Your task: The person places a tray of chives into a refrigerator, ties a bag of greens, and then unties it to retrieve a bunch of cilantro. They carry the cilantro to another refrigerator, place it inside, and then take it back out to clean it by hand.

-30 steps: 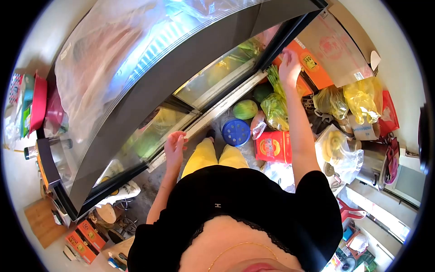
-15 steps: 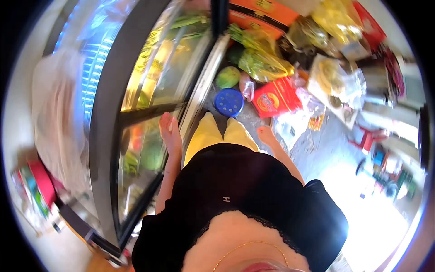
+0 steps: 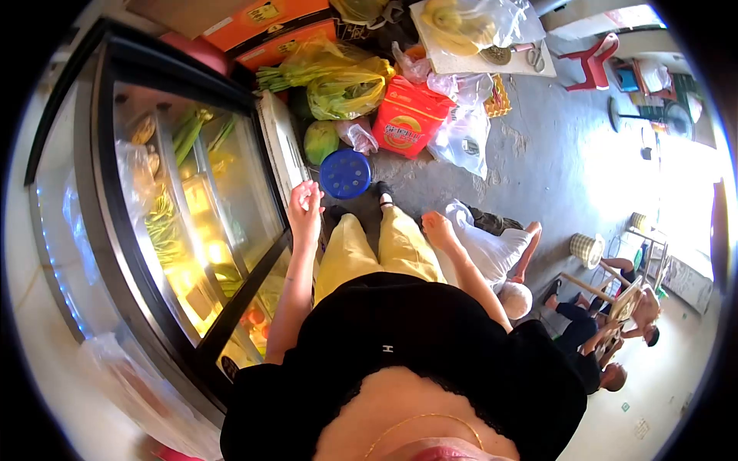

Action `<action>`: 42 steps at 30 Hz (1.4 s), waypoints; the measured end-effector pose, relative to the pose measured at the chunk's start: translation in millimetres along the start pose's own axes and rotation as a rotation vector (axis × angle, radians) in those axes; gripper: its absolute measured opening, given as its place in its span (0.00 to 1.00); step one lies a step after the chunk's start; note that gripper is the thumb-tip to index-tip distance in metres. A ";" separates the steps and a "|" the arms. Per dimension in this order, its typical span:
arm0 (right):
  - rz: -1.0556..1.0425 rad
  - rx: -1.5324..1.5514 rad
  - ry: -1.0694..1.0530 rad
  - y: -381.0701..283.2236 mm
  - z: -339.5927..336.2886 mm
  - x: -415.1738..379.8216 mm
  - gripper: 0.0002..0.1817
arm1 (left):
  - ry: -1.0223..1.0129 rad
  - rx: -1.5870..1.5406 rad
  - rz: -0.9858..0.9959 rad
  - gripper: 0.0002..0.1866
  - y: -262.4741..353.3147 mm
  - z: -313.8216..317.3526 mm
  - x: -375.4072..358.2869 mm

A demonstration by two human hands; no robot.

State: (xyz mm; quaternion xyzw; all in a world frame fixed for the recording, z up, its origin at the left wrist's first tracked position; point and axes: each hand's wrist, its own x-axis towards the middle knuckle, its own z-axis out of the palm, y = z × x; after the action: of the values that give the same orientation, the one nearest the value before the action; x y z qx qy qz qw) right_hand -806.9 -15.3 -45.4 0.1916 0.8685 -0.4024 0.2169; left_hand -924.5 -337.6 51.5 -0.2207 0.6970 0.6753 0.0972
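My left hand (image 3: 306,198) is raised beside the glass-fronted display fridge (image 3: 273,303), its fingers curled around a small pale patch that I cannot make out. My right hand (image 3: 438,229) hangs in front of my right thigh with fingers curled in, and nothing shows in it. Just past the left hand, a round blue stool (image 3: 345,174) with holes in its top stands on the floor. Behind the fridge glass lie green beans (image 3: 163,230) and other vegetables in lit compartments.
Ahead lie a green melon (image 3: 321,142), a yellow bag of greens (image 3: 346,88) and a red packet (image 3: 407,119). A white board (image 3: 484,61) holds bananas and scissors. A person in white (image 3: 488,246) is close on my right; other people sit farther right near a red stool (image 3: 590,65).
My view has turned right, bringing the people on that side into sight. The fridge, blue stool and bags have shifted left in view. Both hands stay raised in front of me.
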 end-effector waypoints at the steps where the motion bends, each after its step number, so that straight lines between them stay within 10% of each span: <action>1: 0.044 0.045 0.010 4.5 -0.2 -2.4 0.10 | -0.025 0.019 -0.023 0.17 4.9 11.1 2.2; 10: -0.158 0.009 0.100 20.3 -14.6 72.2 0.11 | -0.108 0.542 0.305 0.19 -0.7 98.0 63.1; 14: -0.218 0.051 0.033 -42.9 -47.6 148.7 0.11 | -0.223 0.874 0.780 0.21 4.0 148.3 121.1; 21: -0.437 -0.092 0.161 -144.7 -73.5 281.3 0.20 | -0.306 1.366 0.585 0.28 -5.9 218.2 215.1; 26: -0.654 -0.491 0.164 -162.3 -55.4 360.7 0.29 | -0.204 1.247 0.564 0.30 -42.4 190.7 244.8; 28: -0.577 -0.386 0.190 -153.1 -46.1 394.7 0.31 | -0.111 0.736 0.191 0.25 -41.2 164.5 246.8; 30: -0.478 -0.137 0.252 -123.3 -39.3 440.2 0.28 | 0.115 0.585 0.418 0.17 -43.8 140.2 239.9; 34: -0.406 -0.177 0.710 -158.7 -65.6 358.0 0.21 | 0.018 0.632 0.164 0.18 -47.6 110.0 233.6; 36: -0.829 -0.137 0.599 -180.5 -55.6 325.8 0.18 | 0.023 0.719 0.719 0.21 -44.3 124.1 232.7; 38: -0.915 -0.033 0.348 -183.3 -23.6 328.2 0.18 | -0.081 0.637 0.681 0.23 -43.2 145.6 233.2; 40: -0.896 -0.008 0.436 -176.4 6.7 358.5 0.13 | -0.103 0.718 0.700 0.24 -42.8 168.7 239.4; 42: -0.412 0.073 0.381 -149.7 36.0 403.6 0.12 | -0.122 0.795 0.726 0.26 -54.9 173.4 259.2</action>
State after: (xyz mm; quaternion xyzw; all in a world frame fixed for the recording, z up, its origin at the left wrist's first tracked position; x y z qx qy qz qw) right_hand -1210.8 -69.9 -188.4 0.0909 0.8993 -0.4256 -0.0438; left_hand -1157.6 -212.2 -122.2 0.1278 0.9233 0.3613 -0.0261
